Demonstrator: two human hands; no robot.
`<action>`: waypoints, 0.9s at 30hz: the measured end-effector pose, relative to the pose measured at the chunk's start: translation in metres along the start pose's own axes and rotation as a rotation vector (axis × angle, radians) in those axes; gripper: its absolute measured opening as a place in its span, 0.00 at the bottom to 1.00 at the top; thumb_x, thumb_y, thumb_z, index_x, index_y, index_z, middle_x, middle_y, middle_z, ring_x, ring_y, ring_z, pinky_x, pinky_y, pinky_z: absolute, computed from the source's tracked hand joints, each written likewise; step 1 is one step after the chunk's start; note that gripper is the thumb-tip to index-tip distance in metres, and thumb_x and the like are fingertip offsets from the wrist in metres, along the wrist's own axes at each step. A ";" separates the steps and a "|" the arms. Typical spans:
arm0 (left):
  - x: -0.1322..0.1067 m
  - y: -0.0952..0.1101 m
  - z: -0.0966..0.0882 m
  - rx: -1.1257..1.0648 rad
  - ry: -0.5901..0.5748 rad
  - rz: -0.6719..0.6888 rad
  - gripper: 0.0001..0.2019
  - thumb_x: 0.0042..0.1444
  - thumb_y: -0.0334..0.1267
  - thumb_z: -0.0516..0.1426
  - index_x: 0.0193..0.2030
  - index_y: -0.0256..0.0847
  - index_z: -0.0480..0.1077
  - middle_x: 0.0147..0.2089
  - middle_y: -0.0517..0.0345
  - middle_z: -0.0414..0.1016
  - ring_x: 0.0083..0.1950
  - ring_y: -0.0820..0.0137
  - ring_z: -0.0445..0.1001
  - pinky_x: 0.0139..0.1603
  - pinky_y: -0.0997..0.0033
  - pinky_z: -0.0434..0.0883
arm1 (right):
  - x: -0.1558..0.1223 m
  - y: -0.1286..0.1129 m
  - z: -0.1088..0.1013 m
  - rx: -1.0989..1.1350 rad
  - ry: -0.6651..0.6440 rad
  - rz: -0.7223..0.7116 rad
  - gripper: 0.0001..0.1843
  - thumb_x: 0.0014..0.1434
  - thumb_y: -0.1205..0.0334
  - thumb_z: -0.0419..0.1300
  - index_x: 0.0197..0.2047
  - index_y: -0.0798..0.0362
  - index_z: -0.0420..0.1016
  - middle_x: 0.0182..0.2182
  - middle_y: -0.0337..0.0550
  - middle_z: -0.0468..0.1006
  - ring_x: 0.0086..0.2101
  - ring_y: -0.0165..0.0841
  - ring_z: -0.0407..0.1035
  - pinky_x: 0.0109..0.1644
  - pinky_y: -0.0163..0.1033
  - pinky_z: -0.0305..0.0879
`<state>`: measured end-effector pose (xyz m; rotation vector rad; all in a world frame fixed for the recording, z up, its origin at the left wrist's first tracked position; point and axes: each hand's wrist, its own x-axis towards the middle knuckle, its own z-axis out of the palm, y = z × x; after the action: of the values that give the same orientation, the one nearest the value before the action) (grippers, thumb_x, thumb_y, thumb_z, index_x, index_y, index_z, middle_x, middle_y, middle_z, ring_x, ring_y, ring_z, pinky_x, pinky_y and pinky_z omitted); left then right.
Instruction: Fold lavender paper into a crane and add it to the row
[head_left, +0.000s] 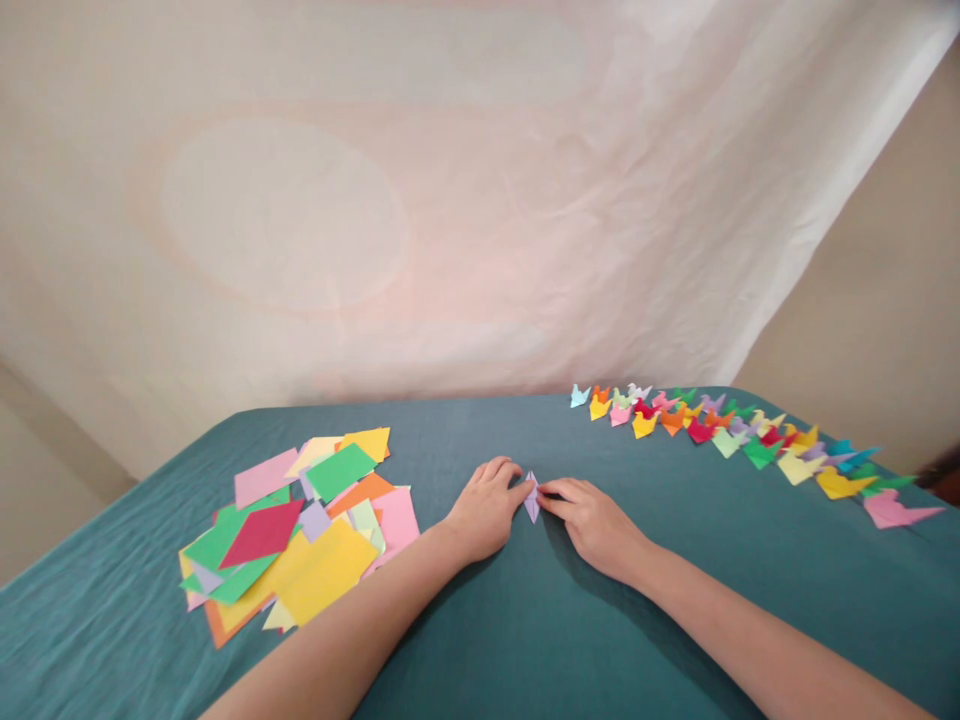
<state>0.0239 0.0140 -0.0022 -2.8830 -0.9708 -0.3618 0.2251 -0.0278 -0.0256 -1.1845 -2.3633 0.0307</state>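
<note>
A small lilac piece of folded origami paper [532, 502], narrow and diamond-shaped, lies on the teal cloth between my hands. My left hand [486, 508] rests on its left side, the thumb pressed against the paper's edge and the other fingers curled on the cloth. From the right, my right hand [596, 522] pinches the same paper with thumb and fingertips. The fingers cover part of both side edges, while the upper and lower points show.
Loose coloured paper sheets [330, 565] lie in an overlapping pile on the left. Rows of small folded paper birds [761, 452] stand along the right back of the cloth-covered table [480, 660]. A pale hanging sheet [465, 220] rises behind the table.
</note>
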 end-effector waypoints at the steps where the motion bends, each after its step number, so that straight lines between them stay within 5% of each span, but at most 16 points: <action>1: 0.000 -0.001 0.001 0.001 -0.004 -0.006 0.22 0.55 0.27 0.49 0.58 0.44 0.61 0.55 0.49 0.63 0.61 0.61 0.54 0.59 0.56 0.56 | 0.000 0.000 0.000 -0.002 -0.002 -0.001 0.21 0.60 0.74 0.46 0.50 0.51 0.72 0.47 0.48 0.73 0.47 0.36 0.65 0.50 0.45 0.64; 16: 0.002 0.001 0.004 -0.011 -0.047 -0.058 0.23 0.55 0.28 0.48 0.59 0.43 0.60 0.59 0.48 0.61 0.63 0.60 0.52 0.60 0.55 0.56 | 0.000 0.001 0.001 -0.010 -0.011 0.003 0.21 0.59 0.74 0.47 0.50 0.50 0.72 0.47 0.48 0.73 0.47 0.36 0.65 0.50 0.45 0.64; 23: 0.003 -0.002 0.006 -0.111 0.071 -0.118 0.17 0.56 0.28 0.49 0.51 0.41 0.68 0.51 0.53 0.68 0.56 0.65 0.60 0.57 0.62 0.61 | -0.001 0.000 0.000 0.003 -0.012 0.019 0.23 0.57 0.76 0.46 0.50 0.51 0.72 0.48 0.47 0.72 0.48 0.36 0.65 0.51 0.45 0.63; 27: 0.005 -0.001 0.006 -0.161 0.164 -0.187 0.13 0.62 0.38 0.47 0.47 0.41 0.70 0.46 0.53 0.69 0.52 0.66 0.63 0.53 0.62 0.63 | -0.001 -0.001 -0.001 0.028 -0.009 0.036 0.24 0.55 0.77 0.47 0.51 0.51 0.72 0.48 0.47 0.72 0.48 0.36 0.64 0.52 0.45 0.62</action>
<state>0.0278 0.0188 -0.0067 -2.8488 -1.2362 -0.7086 0.2253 -0.0299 -0.0246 -1.2156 -2.3416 0.0803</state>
